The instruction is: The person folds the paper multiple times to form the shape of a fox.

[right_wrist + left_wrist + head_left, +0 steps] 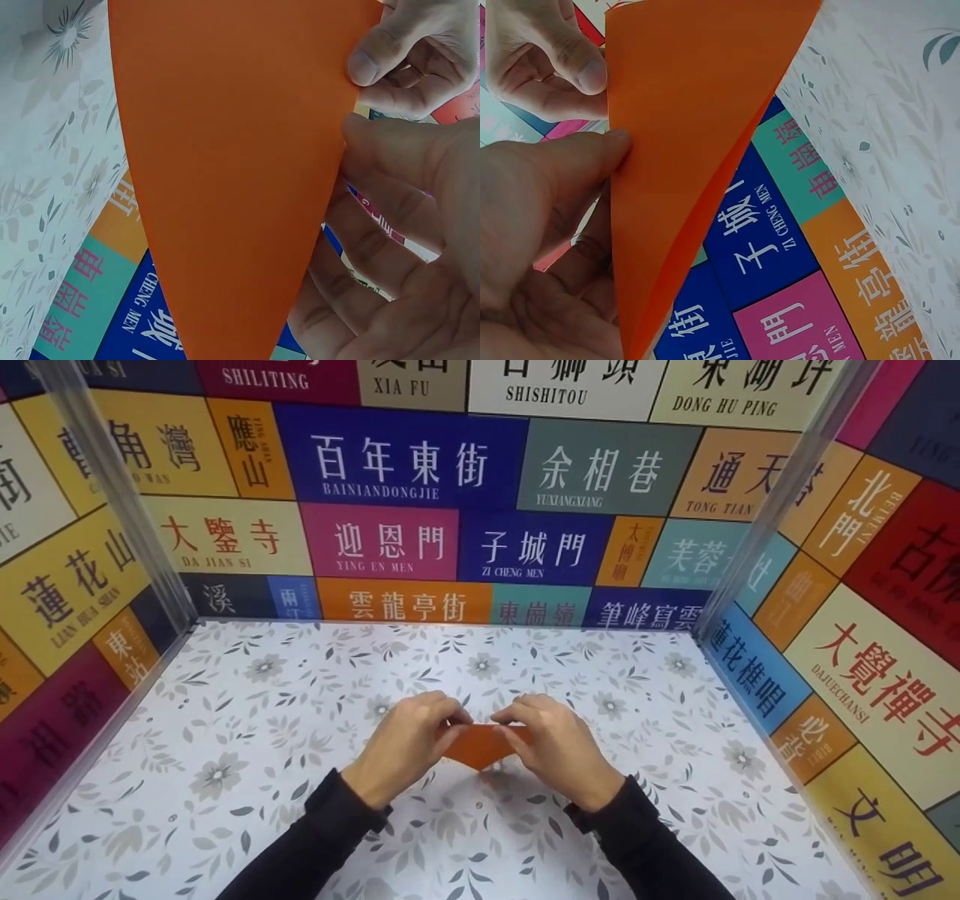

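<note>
Both hands hold a sheet of orange paper (481, 746), folded over into a triangle with its point hanging down, above the table. My left hand (411, 744) pinches the folded top edge between thumb and fingers. On the same edge, a short way to the right, my right hand (559, 746) pinches too. In the left wrist view the paper (675, 112) shows two layers slightly parted along its slanted side. The right wrist view has the paper (232, 165) broad and smooth, the thumb at its edge and the other fingers behind.
A white table (300, 825) printed with grey flowers and leaves lies beneath the hands. Panels of coloured place-name signs (397, 461) stand at the back and both sides, with clear corner strips (780, 502) where they meet.
</note>
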The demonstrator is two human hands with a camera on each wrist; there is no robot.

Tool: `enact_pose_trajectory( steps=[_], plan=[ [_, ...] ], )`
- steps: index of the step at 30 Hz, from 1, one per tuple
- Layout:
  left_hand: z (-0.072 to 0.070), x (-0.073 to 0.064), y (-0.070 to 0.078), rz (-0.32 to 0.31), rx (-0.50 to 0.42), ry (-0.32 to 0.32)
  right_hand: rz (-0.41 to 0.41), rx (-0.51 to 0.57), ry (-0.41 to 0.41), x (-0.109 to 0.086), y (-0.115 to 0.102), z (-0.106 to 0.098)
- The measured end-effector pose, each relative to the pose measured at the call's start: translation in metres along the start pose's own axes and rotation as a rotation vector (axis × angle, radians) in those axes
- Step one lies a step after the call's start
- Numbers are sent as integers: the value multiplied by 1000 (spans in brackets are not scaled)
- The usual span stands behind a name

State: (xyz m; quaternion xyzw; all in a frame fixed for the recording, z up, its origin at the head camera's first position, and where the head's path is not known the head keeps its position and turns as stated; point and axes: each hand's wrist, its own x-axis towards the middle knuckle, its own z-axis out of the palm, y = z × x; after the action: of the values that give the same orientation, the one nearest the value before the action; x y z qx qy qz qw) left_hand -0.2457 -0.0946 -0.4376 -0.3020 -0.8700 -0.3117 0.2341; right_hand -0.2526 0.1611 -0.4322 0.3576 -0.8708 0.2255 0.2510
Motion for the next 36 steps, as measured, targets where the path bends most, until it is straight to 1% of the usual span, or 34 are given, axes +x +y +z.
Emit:
enact_pose_trajectory(
  steps=[4, 8, 11, 15, 22, 28, 36],
  plan=[
    [-2, -2, 3, -13, -7, 0, -4, 30, -2, 0, -1, 1],
    [-3, -2, 4, 3, 24, 13, -14, 44, 1, 0, -1, 1],
    [-3, -3, 5, 23, 57, 27, -30, 37, 9, 1, -1, 1],
    [-3, -4, 7, 32, 81, 39, -53, 19, 19, 2, -2, 2],
    [1, -4, 8, 58, 114, 51, -56, -1, 21, 0, -3, 1],
    [3, -4, 9, 64, 124, 49, -67, -11, 32, -2, -2, 1],
    [4, -3, 9, 68, 107, 48, -80, -11, 36, -2, 0, 0]
  ],
)
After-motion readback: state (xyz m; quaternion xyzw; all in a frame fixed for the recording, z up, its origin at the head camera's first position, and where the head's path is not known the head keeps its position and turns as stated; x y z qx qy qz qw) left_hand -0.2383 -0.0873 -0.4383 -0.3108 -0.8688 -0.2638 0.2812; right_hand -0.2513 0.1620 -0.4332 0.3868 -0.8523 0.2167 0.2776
